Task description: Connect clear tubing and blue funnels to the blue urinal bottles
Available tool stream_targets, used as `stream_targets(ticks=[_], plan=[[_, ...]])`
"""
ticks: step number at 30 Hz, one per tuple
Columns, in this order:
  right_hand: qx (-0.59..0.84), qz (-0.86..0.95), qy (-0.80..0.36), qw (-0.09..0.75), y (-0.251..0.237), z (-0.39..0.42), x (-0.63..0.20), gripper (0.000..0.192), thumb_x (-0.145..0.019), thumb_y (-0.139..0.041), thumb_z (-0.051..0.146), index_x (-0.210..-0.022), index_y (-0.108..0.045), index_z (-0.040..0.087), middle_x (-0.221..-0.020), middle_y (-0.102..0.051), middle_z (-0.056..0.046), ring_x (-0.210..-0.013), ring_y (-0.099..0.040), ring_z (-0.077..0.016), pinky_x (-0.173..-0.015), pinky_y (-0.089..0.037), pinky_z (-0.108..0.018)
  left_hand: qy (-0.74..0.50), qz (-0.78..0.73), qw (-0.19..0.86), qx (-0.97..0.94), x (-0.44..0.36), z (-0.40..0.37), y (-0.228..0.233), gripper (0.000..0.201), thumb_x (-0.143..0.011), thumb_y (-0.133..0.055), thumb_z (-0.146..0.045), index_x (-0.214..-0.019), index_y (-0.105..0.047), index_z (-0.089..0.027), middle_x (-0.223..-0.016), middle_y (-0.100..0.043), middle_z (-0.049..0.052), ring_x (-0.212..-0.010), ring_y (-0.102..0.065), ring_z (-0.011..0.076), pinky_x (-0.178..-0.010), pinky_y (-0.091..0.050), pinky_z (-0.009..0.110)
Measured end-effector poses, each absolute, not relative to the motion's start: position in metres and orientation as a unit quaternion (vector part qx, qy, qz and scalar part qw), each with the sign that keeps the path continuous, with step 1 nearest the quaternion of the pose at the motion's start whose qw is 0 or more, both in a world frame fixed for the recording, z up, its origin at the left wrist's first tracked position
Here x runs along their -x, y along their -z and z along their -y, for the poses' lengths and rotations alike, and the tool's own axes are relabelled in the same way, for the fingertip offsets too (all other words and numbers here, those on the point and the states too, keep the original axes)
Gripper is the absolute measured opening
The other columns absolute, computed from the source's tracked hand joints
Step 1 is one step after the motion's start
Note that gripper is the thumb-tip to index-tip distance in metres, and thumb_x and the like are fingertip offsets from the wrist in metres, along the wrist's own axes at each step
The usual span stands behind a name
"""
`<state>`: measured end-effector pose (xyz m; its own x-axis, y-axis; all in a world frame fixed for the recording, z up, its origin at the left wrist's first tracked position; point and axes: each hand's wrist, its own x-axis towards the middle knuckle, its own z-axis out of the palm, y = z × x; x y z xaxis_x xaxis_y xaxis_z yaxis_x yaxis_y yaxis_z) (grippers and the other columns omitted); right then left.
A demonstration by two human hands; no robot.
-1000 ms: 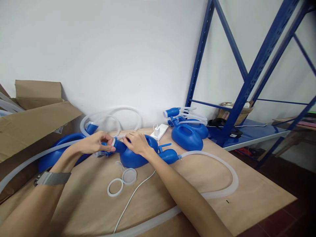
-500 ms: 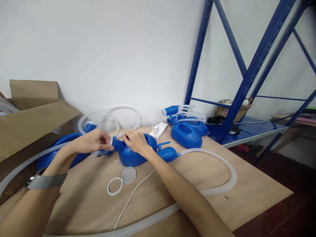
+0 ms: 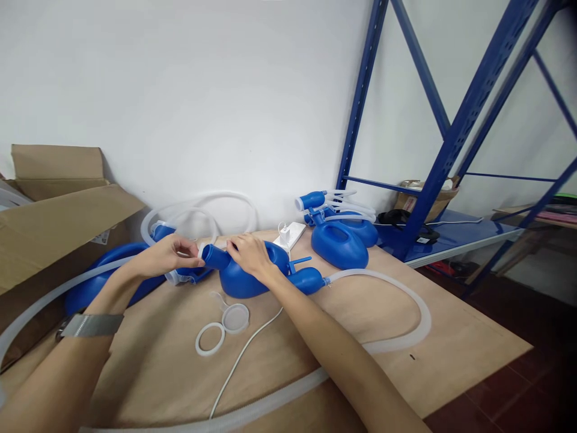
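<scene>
A blue plastic urinal bottle [image 3: 246, 285] lies on the table with its open neck [image 3: 215, 257] pointing left and tilted up. My right hand [image 3: 249, 254] is wrapped over the top of the bottle, just behind the neck. At the mouth, the thumb and fingers of my left hand [image 3: 180, 252] pinch a white ring [image 3: 201, 250], mostly hidden by the fingers and just off the rim. In front of the bottle lie a loose white ring [image 3: 210, 339] and a translucent round cap [image 3: 235, 319] with a strap.
A blue funnel piece [image 3: 309, 280] with a long clear hose [image 3: 424, 319] lies to the right. More blue bottles [image 3: 339, 245] stand behind it, near a white power strip [image 3: 295, 233]. A cardboard box [image 3: 67, 210] is at left, and a blue metal rack [image 3: 444, 162] at right.
My left hand has drawn slightly left, and the white ring has come off the bottle's mouth, baring the blue rim. My right hand stays on the bottle, which has shifted slightly.
</scene>
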<state>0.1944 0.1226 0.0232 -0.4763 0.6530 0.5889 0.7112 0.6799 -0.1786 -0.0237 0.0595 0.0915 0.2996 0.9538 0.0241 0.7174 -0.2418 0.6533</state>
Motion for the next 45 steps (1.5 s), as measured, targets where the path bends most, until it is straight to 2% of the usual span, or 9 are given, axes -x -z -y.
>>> stream_targets(ticks=[4, 10, 18, 24, 29, 32, 35, 40, 45], plan=[[0.408, 0.855, 0.042, 0.317, -0.023, -0.124, -0.193, 0.033, -0.109, -0.047, 0.031, -0.105, -0.077, 0.019, -0.109, -0.079, -0.009, -0.104, -0.07, -0.022, -0.084, -0.046, -0.03, -0.195, -0.549, 0.271, -0.766, 0.022, -0.058, -0.097, 0.037, -0.067, -0.074, -0.055, -0.067, -0.068, -0.019, -0.069, -0.071, 0.003, -0.069, -0.061, 0.0185, -0.069, -0.049, 0.03], [0.416, 0.852, 0.047, 0.315, -0.022, -0.124, -0.192, 0.033, -0.109, -0.046, 0.032, -0.105, -0.077, 0.019, -0.108, -0.079, -0.011, -0.104, -0.07, -0.0232, -0.084, -0.048, -0.031, -0.13, -0.538, 0.135, -0.822, 0.017, -0.059, -0.106, 0.027, -0.072, -0.067, -0.046, -0.065, -0.064, -0.02, -0.064, -0.062, 0.0, -0.062, -0.05, 0.0147, -0.061, -0.04, 0.026], [0.407, 0.855, 0.052, 0.318, -0.023, -0.123, -0.192, 0.034, -0.109, -0.046, 0.031, -0.105, -0.076, 0.017, -0.107, -0.079, -0.01, -0.105, -0.07, -0.0231, -0.086, -0.048, -0.032, -0.18, -0.517, 0.121, -0.828, 0.026, -0.064, -0.093, 0.033, -0.069, -0.07, -0.052, -0.072, -0.065, -0.02, -0.11, -0.065, 0.008, -0.09, -0.062, 0.0223, -0.081, -0.053, 0.028], [0.399, 0.857, 0.054, 0.321, -0.021, -0.124, -0.192, 0.032, -0.109, -0.047, 0.031, -0.106, -0.076, 0.019, -0.107, -0.078, -0.01, -0.106, -0.069, -0.0212, -0.087, -0.047, -0.029, -0.214, -0.55, 0.206, -0.78, 0.023, -0.059, -0.096, 0.038, -0.065, -0.078, -0.045, -0.084, -0.053, -0.023, -0.085, -0.071, 0.002, -0.091, -0.071, 0.0254, -0.077, -0.056, 0.028], [0.397, 0.858, 0.053, 0.32, -0.022, -0.124, -0.192, 0.032, -0.109, -0.046, 0.03, -0.103, -0.076, 0.018, -0.106, -0.078, -0.01, -0.104, -0.07, -0.0221, -0.086, -0.047, -0.03, -0.237, -0.593, 0.209, -0.74, 0.023, -0.057, -0.097, 0.06, -0.056, -0.085, -0.045, -0.104, -0.056, -0.023, -0.103, -0.078, 0.007, -0.086, -0.076, 0.0286, -0.075, -0.06, 0.034], [0.397, 0.858, 0.055, 0.321, -0.022, -0.123, -0.192, 0.033, -0.109, -0.046, 0.03, -0.103, -0.076, 0.017, -0.107, -0.078, -0.01, -0.104, -0.07, -0.0221, -0.086, -0.047, -0.031, -0.235, -0.607, 0.226, -0.725, 0.025, -0.06, -0.097, 0.067, -0.053, -0.087, -0.047, -0.111, -0.064, -0.022, -0.116, -0.079, 0.012, -0.096, -0.077, 0.0316, -0.082, -0.061, 0.036], [0.393, 0.86, 0.057, 0.32, -0.022, -0.123, -0.193, 0.031, -0.109, -0.048, 0.03, -0.103, -0.075, 0.018, -0.107, -0.079, -0.009, -0.104, -0.07, -0.0216, -0.085, -0.046, -0.03, -0.232, -0.61, 0.234, -0.72, 0.028, -0.063, -0.096, 0.069, -0.052, -0.088, -0.051, -0.111, -0.069, -0.021, -0.117, -0.079, 0.011, -0.098, -0.076, 0.0331, -0.084, -0.061, 0.036], [0.385, 0.862, 0.058, 0.323, -0.02, -0.124, -0.194, 0.03, -0.108, -0.047, 0.03, -0.103, -0.074, 0.018, -0.108, -0.078, -0.009, -0.105, -0.069, -0.0216, -0.085, -0.046, -0.03, -0.208, -0.609, 0.188, -0.742, 0.023, -0.058, -0.098, 0.059, -0.056, -0.085, -0.053, -0.102, -0.065, -0.022, -0.086, -0.079, 0.004, -0.089, -0.076, 0.0308, -0.074, -0.058, 0.032], [0.378, 0.865, 0.057, 0.326, -0.019, -0.125, -0.193, 0.03, -0.108, -0.047, 0.029, -0.102, -0.074, 0.018, -0.109, -0.078, -0.009, -0.105, -0.069, -0.0214, -0.086, -0.046, -0.03, -0.211, -0.597, 0.197, -0.748, 0.022, -0.056, -0.097, 0.058, -0.057, -0.084, -0.052, -0.102, -0.06, -0.023, -0.091, -0.075, 0.003, -0.088, -0.074, 0.0275, -0.071, -0.055, 0.03]])
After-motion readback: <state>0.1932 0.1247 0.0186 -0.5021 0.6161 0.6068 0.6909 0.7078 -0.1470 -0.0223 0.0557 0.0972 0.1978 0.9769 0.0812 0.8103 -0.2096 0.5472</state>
